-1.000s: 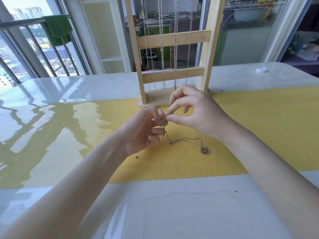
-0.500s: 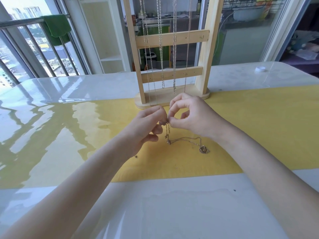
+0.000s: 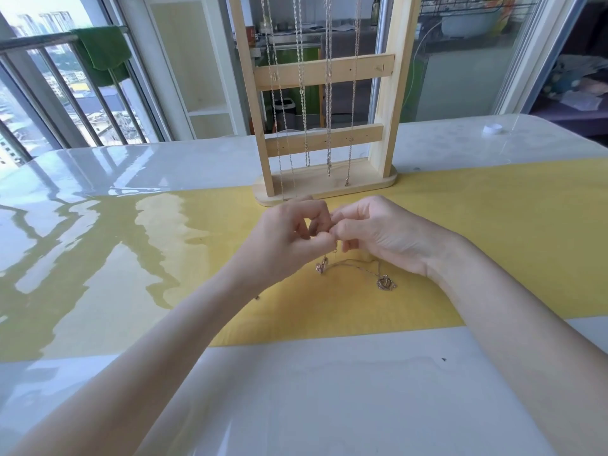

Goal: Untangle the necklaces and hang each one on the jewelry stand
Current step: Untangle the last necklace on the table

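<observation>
At frame centre, my left hand [image 3: 289,238] and right hand [image 3: 378,232] have closed together, both pinching the thin rose-gold chain necklace [image 3: 353,263]; untangling continues.

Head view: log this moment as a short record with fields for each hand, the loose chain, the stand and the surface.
left hand: fingers pinch the chain's upper end
right hand: fingers pinch the same spot, touching the left hand
loose chain: trails onto the yellow mat, pendant lying flat
jewelry stand: upright behind the hands, several chains hanging
yellow mat: lies under a glossy clear cover
</observation>
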`<state>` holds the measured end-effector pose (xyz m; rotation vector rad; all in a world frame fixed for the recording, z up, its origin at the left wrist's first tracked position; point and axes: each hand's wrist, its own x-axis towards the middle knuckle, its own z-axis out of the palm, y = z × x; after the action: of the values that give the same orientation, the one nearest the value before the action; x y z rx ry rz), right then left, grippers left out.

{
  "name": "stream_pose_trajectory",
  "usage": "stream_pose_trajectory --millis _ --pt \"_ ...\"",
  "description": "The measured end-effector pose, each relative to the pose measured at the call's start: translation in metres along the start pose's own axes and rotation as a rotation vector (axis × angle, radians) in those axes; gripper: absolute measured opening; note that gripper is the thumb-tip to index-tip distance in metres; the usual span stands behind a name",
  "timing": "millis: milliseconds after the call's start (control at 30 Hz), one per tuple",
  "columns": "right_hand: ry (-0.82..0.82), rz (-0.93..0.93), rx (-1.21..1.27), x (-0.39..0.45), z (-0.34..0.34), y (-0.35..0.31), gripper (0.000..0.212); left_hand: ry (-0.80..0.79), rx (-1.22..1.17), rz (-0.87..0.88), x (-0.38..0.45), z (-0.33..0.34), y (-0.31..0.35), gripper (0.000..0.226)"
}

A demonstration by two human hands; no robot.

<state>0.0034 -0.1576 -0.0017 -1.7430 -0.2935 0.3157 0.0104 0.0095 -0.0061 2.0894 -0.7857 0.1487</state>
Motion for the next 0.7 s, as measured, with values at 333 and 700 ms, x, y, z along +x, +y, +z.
stream_pose_trajectory --millis 333,700 --pt "0.148 -0.146 -0.088 -0.002 0.008 -0.010 0.021 0.240 0.133 0.098 -0.003 0.008 -0.001 0.019" --pt "-0.063 -0.054 0.398 -0.009 -0.014 -0.008 0.028 -0.070 -0.813 -0.310 -0.002 -0.009 0.008 0.023"
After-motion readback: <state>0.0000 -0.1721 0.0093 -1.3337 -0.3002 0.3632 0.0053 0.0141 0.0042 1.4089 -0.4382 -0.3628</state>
